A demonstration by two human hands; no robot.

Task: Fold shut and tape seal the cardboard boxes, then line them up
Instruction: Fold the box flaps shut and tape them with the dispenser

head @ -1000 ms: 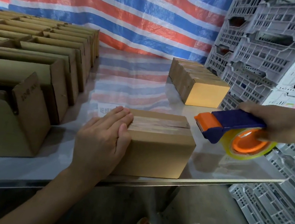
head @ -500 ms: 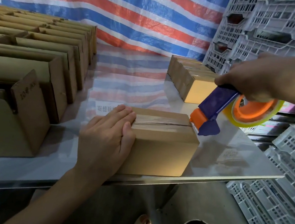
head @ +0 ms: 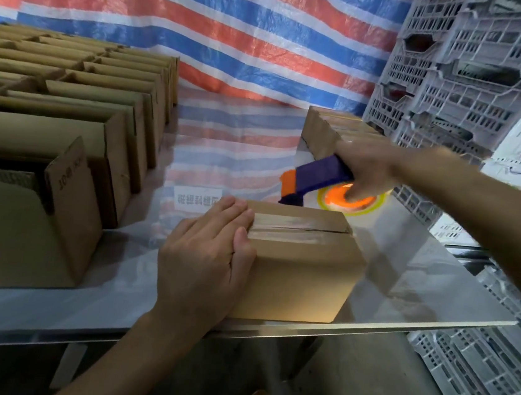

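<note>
From the head view: a closed brown cardboard box (head: 296,266) sits at the near edge of the shiny steel bench (head: 421,280), with glossy clear tape (head: 297,230) running along its top seam. The left hand (head: 206,262) lies over the box's left end, fingers flat on top, grip slack and pressing only. The right hand (head: 366,170), blurred, has its grip clamped round a purple and orange tape dispenser (head: 316,177), just behind the box.

On the left, rows of open boxes (head: 64,142) stand with nothing visible inside. One raised flap (head: 71,192) has print on it, too blurred to read. Far right, sealed boxes (head: 328,130) line up against grey slotted plastic crates (head: 459,90). A white label (head: 195,199) shows on the bench, its characters unreadable. A striped red, white and blue tarp (head: 207,29) hangs behind.
</note>
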